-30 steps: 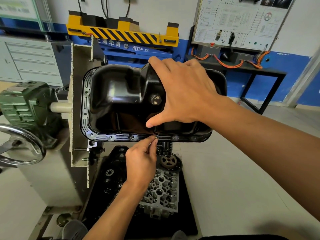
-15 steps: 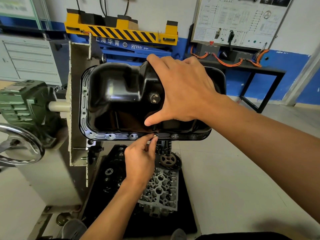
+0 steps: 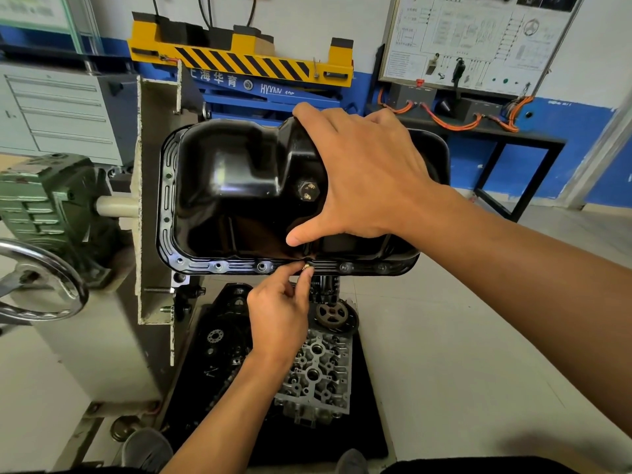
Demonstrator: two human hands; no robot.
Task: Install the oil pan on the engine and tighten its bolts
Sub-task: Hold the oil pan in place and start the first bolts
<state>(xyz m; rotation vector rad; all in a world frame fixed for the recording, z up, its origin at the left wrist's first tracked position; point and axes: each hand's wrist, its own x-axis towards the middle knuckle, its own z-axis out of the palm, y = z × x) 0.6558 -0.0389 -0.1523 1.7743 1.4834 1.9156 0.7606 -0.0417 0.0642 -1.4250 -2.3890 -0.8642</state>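
Head view: nearest, on the floor, lies a black mat (image 3: pixel 359 422) with a cylinder head (image 3: pixel 318 374) and a gear (image 3: pixel 333 314) on it. Above them the left hand (image 3: pixel 278 309) reaches up, its thumb and first fingers pinched together on a small bolt (image 3: pixel 306 267) at the near flange of the oil pan (image 3: pixel 239 186). The pan sits bottom-up in the middle of the scene; the engine under it is hidden. The right hand (image 3: pixel 362 176) lies on the pan's right half, fingers apart, pressing on it, just beside the drain plug (image 3: pixel 308 191). Left of the pan are a green gearbox (image 3: pixel 44 206) and a handwheel (image 3: pixel 41 285). Far behind stand a yellow-black lift (image 3: pixel 239 56) and a wiring board (image 3: pixel 478 39).
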